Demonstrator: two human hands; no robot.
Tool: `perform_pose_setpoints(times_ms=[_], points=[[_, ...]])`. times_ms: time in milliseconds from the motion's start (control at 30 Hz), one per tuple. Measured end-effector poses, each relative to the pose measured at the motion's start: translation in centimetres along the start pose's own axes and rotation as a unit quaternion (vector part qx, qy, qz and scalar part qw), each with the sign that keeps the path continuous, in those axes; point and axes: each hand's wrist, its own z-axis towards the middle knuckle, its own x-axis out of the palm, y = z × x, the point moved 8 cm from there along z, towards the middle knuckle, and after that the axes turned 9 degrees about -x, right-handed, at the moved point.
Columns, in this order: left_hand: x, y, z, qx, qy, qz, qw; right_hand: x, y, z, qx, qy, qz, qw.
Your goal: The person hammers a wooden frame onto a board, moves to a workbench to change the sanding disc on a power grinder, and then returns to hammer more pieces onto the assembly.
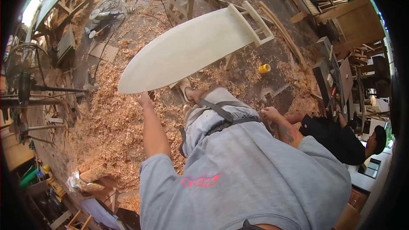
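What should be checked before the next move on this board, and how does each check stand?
1. Left hand on the tip of the long white pointed board: ok, touching.
2. Board lying on the pale wooden stand: ok.
3. Right hand empty: cannot tell.
4. Person in black shirt clear of the board: ok, apart.
5. Footing: not ok, loose wood shavings underfoot.

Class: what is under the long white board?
Wooden stand legs and wood shavings show beneath the white board. Whatever lies directly below its middle is covered. The left hand touches its tip.
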Motion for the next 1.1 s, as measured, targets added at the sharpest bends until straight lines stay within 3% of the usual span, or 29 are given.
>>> perform_pose_setpoints(times_ms=[100, 133, 167, 200, 267, 300, 367, 433, 533, 667, 700, 733, 767, 800, 833, 967, 1033, 1100], points=[[-0.1, -0.3, -1.1, -0.01, 0.022, -0.002, 1.0, -0.4, 0.0, 0.8, 0.005, 0.007, -0.046, 0.999], [-0.2, -0.3, -1.2, -0.012, 0.022, 0.014, 1.0, -0.4, 1.6, 1.2, -0.13, 0.047, -0.192, 0.972], [-0.2, -0.4, -1.2, -0.015, 0.023, 0.03, 0.999, 0.5, 3.0, 1.2, -0.259, 0.082, -0.331, 0.904], [-0.2, -1.1, -2.6, -0.017, -0.007, 0.04, 0.999, 0.6, 3.8, 1.7, -0.26, 0.079, -0.328, 0.905], [-1.1, -0.6, -0.3, -0.018, -0.005, 0.056, 0.998, -1.0, 3.6, 2.8, -0.093, -0.003, -0.142, 0.985], [-1.7, -0.2, 0.5, -0.021, -0.005, 0.072, 0.997, -1.4, 3.4, 2.5, -0.004, -0.042, -0.044, 0.998], [-1.2, -0.3, -0.8, -0.027, 0.017, 0.039, 0.999, -1.1, 4.4, 2.8, -0.009, -0.049, -0.013, 0.999], [-2.5, -1.2, -0.3, 0.041, -0.061, 0.126, 0.989, -0.2, 4.8, 3.6, -0.01, -0.06, 0.095, 0.994], [-4.4, -0.2, 5.6, 0.075, -0.056, 0.21, 0.973, 0.4, 4.0, 5.9, 0.003, -0.03, 0.033, 0.999], [-2.5, -2.5, -1.4, 0.033, -0.065, 0.203, 0.976, 0.5, 6.0, 9.6, 0.013, 0.025, -0.042, 0.999], [-2.2, -2.5, -1.9, -0.018, -0.066, 0.209, 0.976, -0.3, 9.2, 8.3, 0.004, 0.01, -0.031, 0.999], [-2.1, -2.2, -2.2, -0.07, -0.067, 0.217, 0.971, -0.2, 9.2, 10.8, -0.061, 0.006, -0.11, 0.992], [-1.9, -2.4, -2.0, -0.064, -0.059, 0.232, 0.969, -0.8, 10.3, 11.5, -0.096, -0.034, -0.11, 0.989], [-2.1, -2.3, -1.3, -0.052, -0.04, 0.163, 0.984, -1.1, 11.5, 11.7, -0.126, -0.075, -0.11, 0.983], [-2.5, -2.2, -0.8, -0.043, -0.02, 0.095, 0.994, -0.8, 11.5, 12.4, -0.129, -0.06, -0.051, 0.989], [-2.3, -2.7, 2.4, -0.069, 0.02, 0.057, 0.996, -1.4, 15.5, 9.7, -0.201, -0.055, -0.123, 0.97], [-3.4, -3.1, 4.6, -0.076, -0.013, 0.1, 0.992, -0.9, 14.3, 8.3, -0.146, -0.08, -0.085, 0.982], [-2.0, -3.2, 3.3, -0.086, 0.036, 0.075, 0.993, -0.6, 11.2, 6.3, -0.093, -0.103, -0.045, 0.989]])
